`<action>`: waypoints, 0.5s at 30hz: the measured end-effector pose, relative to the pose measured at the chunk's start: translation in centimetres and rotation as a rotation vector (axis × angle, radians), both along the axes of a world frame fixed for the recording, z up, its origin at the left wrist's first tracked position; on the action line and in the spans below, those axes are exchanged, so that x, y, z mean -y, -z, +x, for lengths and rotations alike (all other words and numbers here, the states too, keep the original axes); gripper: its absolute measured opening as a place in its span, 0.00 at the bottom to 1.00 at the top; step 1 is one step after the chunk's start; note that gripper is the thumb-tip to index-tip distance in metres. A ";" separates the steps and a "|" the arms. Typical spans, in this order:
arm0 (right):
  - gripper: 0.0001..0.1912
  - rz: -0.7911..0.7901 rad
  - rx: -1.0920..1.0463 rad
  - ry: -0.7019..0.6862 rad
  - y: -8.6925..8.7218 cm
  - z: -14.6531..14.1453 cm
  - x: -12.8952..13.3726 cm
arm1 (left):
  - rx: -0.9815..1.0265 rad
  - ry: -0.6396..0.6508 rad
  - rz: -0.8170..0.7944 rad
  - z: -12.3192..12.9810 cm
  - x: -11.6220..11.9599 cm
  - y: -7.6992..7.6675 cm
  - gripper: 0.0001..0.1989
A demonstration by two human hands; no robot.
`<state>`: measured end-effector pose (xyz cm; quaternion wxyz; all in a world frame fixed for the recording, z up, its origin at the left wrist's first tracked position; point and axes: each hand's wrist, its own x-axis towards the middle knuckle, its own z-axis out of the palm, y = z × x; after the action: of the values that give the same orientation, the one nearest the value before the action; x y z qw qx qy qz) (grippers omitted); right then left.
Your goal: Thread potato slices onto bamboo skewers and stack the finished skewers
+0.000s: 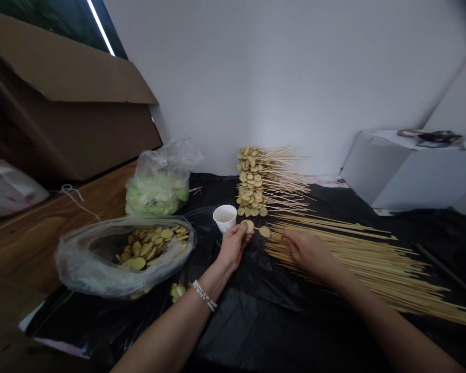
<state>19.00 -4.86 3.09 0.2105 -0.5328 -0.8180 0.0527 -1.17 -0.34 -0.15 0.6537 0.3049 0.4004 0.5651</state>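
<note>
My left hand [231, 247], with a beaded bracelet at the wrist, pinches a pale round potato slice [249, 226] between thumb and fingers. My right hand [306, 252] is closed on a thin wooden skewer [257, 228], whose tip meets that slice. Farther back on the same skewer sits another potato slice [264, 231]. Just behind my left hand stands a white paper cup [224, 217]. Loose bamboo skewers [357, 259] lie fanned out beneath and beyond my right hand. Filled potato skewers [251, 178] are stacked behind, their sticks pointing right.
At left, an open plastic bag [85, 259] holds sliced potatoes [151, 248]. A clear bag of pale green leaves [157, 191] rests behind it. Black plastic sheeting [248, 316] covers the work surface. A cardboard box [81, 124] and a white box [415, 171] flank it.
</note>
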 end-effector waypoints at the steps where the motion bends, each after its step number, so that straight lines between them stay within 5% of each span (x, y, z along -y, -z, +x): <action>1: 0.12 -0.034 -0.044 -0.007 -0.1 0.0 0.0 | -0.007 0.004 0.001 0.0 0.0 0.0 0.16; 7: 0.14 -0.569 -0.416 -0.026 -0.4 -0.1 -0.2 | -0.038 0.030 0.014 0.1 0.2 -0.1 0.16; 15: 0.12 -0.032 -0.116 0.010 0.3 -0.6 0.1 | -0.019 0.015 0.011 -0.1 0.0 0.1 0.15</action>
<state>18.38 -4.93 2.83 0.2495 -0.5360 -0.8009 0.0955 -1.23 -0.30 -0.26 0.6526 0.3166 0.4011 0.5595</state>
